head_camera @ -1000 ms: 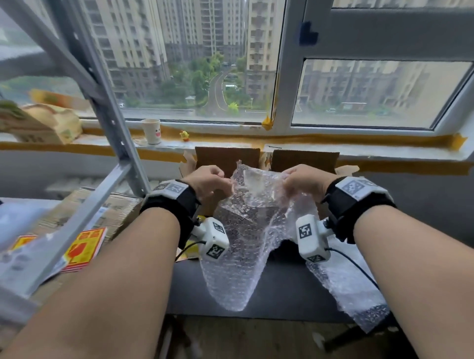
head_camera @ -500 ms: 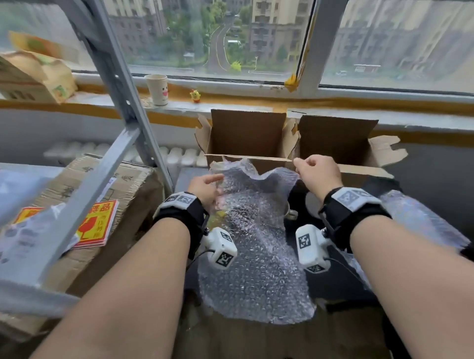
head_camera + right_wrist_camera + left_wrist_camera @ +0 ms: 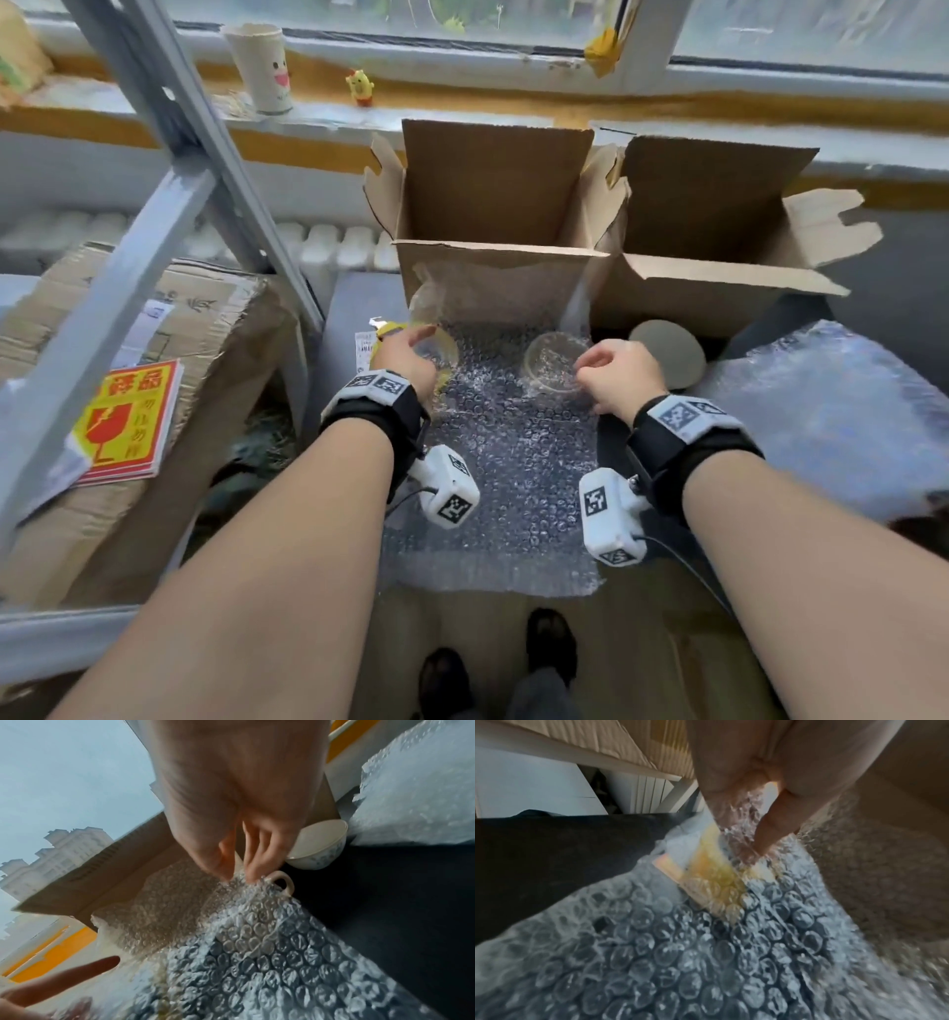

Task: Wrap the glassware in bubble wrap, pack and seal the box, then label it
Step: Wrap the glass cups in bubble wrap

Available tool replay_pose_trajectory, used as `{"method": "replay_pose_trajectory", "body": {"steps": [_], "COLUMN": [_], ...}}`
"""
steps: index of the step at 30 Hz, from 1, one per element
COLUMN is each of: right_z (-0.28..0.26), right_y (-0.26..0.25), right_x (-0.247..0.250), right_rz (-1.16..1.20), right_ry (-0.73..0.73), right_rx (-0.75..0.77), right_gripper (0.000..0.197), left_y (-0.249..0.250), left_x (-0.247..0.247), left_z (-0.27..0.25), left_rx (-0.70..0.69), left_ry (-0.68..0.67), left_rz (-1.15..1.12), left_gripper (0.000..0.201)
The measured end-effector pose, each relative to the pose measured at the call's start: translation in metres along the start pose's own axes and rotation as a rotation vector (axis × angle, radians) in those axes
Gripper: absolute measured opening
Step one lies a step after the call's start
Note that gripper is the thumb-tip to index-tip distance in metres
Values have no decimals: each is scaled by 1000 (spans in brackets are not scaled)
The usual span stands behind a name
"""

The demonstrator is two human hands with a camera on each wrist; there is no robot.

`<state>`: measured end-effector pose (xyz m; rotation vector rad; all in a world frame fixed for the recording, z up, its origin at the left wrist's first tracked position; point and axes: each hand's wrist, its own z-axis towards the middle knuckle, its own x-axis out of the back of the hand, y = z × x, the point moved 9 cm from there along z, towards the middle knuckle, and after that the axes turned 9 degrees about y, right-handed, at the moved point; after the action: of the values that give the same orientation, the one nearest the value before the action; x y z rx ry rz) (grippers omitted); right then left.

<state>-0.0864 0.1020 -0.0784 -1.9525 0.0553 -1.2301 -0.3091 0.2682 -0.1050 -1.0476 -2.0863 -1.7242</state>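
A sheet of bubble wrap (image 3: 513,462) (image 3: 706,963) (image 3: 282,963) lies spread on the dark table, its far edge against an open cardboard box (image 3: 493,277). My left hand (image 3: 411,354) (image 3: 752,841) pinches the sheet's far left corner. My right hand (image 3: 601,367) (image 3: 237,876) pinches the far right corner between thumb and finger. A clear glass cup (image 3: 552,360) shows through the wrap by my right hand, and its handle (image 3: 284,885) pokes out from under the edge. A yellow tape roll (image 3: 713,874) lies under the wrap by my left hand.
A second open box (image 3: 719,293) stands to the right. A pale bowl (image 3: 667,360) (image 3: 317,843) sits in front of it, beside another bubble wrap sheet (image 3: 821,411). Red-and-yellow fragile labels (image 3: 128,416) lie on a carton at left, behind a grey metal frame (image 3: 128,257).
Both hands have come down and forward from chest height, laying the hanging bubble wrap flat on the table before the box. My view has tilted down.
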Motion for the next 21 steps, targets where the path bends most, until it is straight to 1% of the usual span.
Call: {"method": "replay_pose_trajectory", "body": {"steps": [1, 2, 5, 7, 10, 12, 13, 14, 15, 16, 17, 18, 19, 21], "right_z": [5, 9, 19, 26, 32, 36, 37, 39, 41, 43, 45, 48, 50, 51], "right_y": [-1, 0, 3, 9, 27, 40, 45, 49, 54, 59, 63, 67, 71, 80], "right_x": [7, 9, 5, 8, 18, 25, 30, 36, 41, 45, 48, 51, 54, 58], "right_rz": [-14, -16, -24, -25, 12, 48, 61, 72, 75, 80, 70, 57, 42, 12], "right_ry": [70, 91, 53, 71, 83, 86, 92, 102, 104, 100, 98, 106, 121, 155], "right_rx": [14, 12, 0, -9, -115, -200, -234, -256, -278, -296, -309, -312, -313, -315], "right_gripper": [15, 14, 16, 18, 18, 12, 7, 4, 12, 20, 26, 30, 31, 26], "left_y": [-3, -5, -10, -9, -2, 1, 1, 4, 8, 15, 23, 32, 39, 45], "left_x": [-1, -2, -8, -12, -9, -5, -3, -2, 1, 3, 5, 4, -2, -23], "left_z": [3, 3, 3, 2, 0, -1, -3, -7, -10, -14, -16, -17, -17, -21], "left_rx": [0, 10, 28, 27, 25, 54, 80, 99, 99, 68, 9, -60, -117, -137], "left_ry": [23, 40, 42, 27, 76, 142, 165, 188, 221, 263, 305, 320, 289, 123], "left_rz": [-4, -12, 42, 77, 95, 155, 200, 239, 265, 282, 285, 273, 246, 159], "left_gripper": [63, 63, 62, 71, 86, 89, 84, 73, 60, 47, 36, 27, 22, 18]}}
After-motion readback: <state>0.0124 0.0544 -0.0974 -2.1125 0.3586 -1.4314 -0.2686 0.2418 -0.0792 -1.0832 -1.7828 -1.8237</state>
